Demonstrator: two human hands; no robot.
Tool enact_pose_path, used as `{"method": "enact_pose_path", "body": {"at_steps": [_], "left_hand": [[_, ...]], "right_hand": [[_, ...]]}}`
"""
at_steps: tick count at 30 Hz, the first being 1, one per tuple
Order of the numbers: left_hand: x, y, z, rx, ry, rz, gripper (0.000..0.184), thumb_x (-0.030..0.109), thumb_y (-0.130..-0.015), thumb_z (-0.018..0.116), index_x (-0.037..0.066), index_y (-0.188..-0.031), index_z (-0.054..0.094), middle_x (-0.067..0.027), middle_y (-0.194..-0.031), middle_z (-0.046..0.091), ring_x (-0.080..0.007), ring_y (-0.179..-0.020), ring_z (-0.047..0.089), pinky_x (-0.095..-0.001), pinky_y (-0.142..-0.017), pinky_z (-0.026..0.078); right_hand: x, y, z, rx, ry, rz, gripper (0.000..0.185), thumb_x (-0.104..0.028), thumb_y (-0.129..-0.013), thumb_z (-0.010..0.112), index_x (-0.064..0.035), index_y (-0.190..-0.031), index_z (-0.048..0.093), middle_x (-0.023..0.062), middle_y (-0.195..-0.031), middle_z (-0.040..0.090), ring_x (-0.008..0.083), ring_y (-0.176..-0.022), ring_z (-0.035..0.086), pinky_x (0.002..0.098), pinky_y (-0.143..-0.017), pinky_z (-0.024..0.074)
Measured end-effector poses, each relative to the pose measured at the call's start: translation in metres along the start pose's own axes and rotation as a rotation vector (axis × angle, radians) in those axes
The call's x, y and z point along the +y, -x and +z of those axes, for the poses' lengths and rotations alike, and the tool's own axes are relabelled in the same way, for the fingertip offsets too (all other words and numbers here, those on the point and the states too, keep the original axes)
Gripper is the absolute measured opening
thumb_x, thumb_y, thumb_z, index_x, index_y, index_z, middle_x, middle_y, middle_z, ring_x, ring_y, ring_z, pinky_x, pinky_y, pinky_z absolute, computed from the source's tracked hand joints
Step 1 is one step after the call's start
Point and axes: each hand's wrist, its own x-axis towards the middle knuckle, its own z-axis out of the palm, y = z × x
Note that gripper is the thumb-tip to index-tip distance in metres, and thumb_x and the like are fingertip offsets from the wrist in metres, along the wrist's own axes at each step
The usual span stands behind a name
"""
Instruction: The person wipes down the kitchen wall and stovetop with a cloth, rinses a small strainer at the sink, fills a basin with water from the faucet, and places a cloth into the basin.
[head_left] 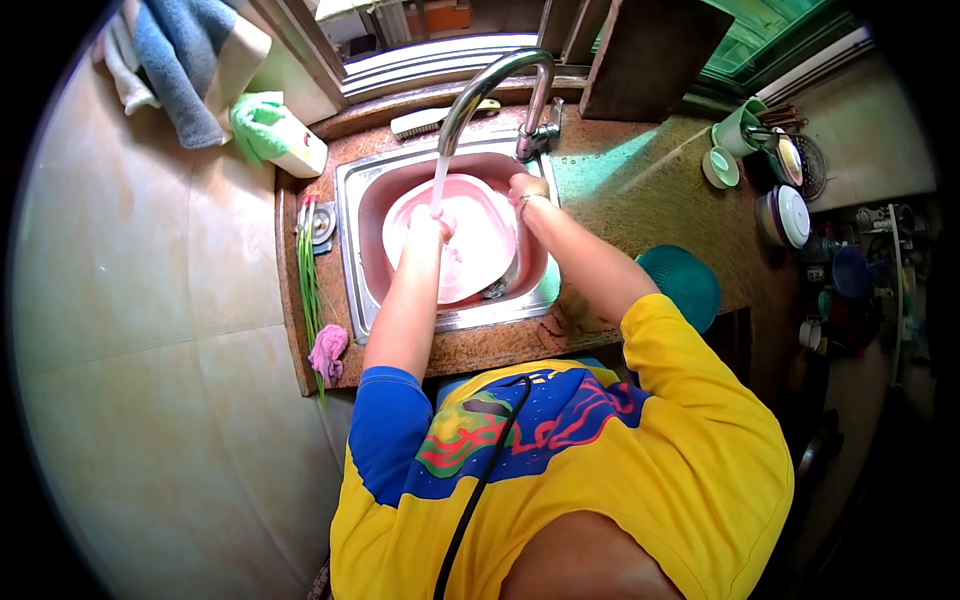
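A pink-white basin [490, 270] stands in the metal sink [353, 215]. Water [440, 182] runs into it from the curved tap [470, 95]. My left hand [434, 226] is in the basin where the stream falls; glare and splashing hide its fingers and anything in them. Over the sink's back right side, next to the basin's rim and below the tap's base, is my right hand [530, 188]. Its fingers are curled closed, and whatever they hold, if anything, is hidden. A bracelet circles the right wrist.
Green onions [308, 275] and a pink cloth [328, 352] lie left of the sink. A brush [420, 122] rests behind it. A teal basket [682, 285] sits by my right elbow. Bowls and cups [720, 167] stand far right. Towels [190, 75] hang on the left wall.
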Motion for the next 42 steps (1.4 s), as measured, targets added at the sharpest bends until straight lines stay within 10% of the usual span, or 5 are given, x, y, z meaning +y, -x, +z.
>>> {"method": "enact_pose_path", "body": {"at_steps": [2,4,8,10,42], "left_hand": [[-0.011,0.046,0.006,0.057,-0.062,0.115,0.021,0.017,-0.091,0.036,0.004,-0.096,0.052,-0.0131,-0.090,0.048,-0.0336,-0.086,0.051,-0.0502,-0.084,0.044],[-0.012,0.048,0.005,0.037,0.003,0.142,0.014,0.006,-0.078,0.041,0.002,-0.089,0.049,-0.0107,-0.084,0.044,-0.0231,-0.063,0.044,-0.0350,-0.043,0.036],[-0.009,0.035,0.007,0.004,0.063,0.106,0.021,0.016,-0.091,0.040,0.009,-0.107,0.051,-0.0109,-0.099,0.047,-0.0307,-0.091,0.049,-0.0481,-0.081,0.044],[-0.013,0.062,0.013,0.074,-0.010,0.079,0.013,0.001,-0.078,0.040,0.001,-0.088,0.048,-0.0108,-0.083,0.041,-0.0203,-0.062,0.044,-0.0316,-0.041,0.033],[-0.005,0.013,-0.006,-0.091,-0.116,0.040,0.012,0.000,-0.084,0.041,0.002,-0.076,0.048,-0.0031,-0.063,0.041,-0.0134,-0.046,0.036,-0.0269,-0.039,0.029]], "right_hand": [[-0.019,-0.014,-0.025,0.153,-0.155,0.103,0.015,-0.016,-0.076,0.058,-0.0065,-0.081,0.068,0.0157,-0.096,0.066,0.0301,-0.090,0.064,0.0373,-0.076,0.0492],[-0.078,0.055,-0.074,0.344,-0.066,-0.022,0.012,-0.013,-0.072,0.061,-0.0068,-0.081,0.066,0.0166,-0.091,0.066,0.0303,-0.086,0.065,0.0361,-0.076,0.0489],[-0.096,0.017,-0.087,0.375,-0.082,-0.260,0.029,-0.019,-0.071,0.066,-0.0020,-0.093,0.062,0.0194,-0.097,0.064,0.0301,-0.093,0.061,0.0367,-0.082,0.0463],[-0.099,-0.015,-0.087,0.423,0.114,-0.424,0.037,-0.030,-0.074,0.067,-0.0032,-0.099,0.064,0.0202,-0.100,0.063,0.0328,-0.095,0.061,0.0401,-0.084,0.0458],[-0.106,-0.015,-0.108,0.235,0.401,-0.818,0.027,-0.025,-0.081,0.055,-0.0131,-0.103,0.066,0.0128,-0.099,0.064,0.0316,-0.093,0.061,0.0389,-0.083,0.0473]]}}
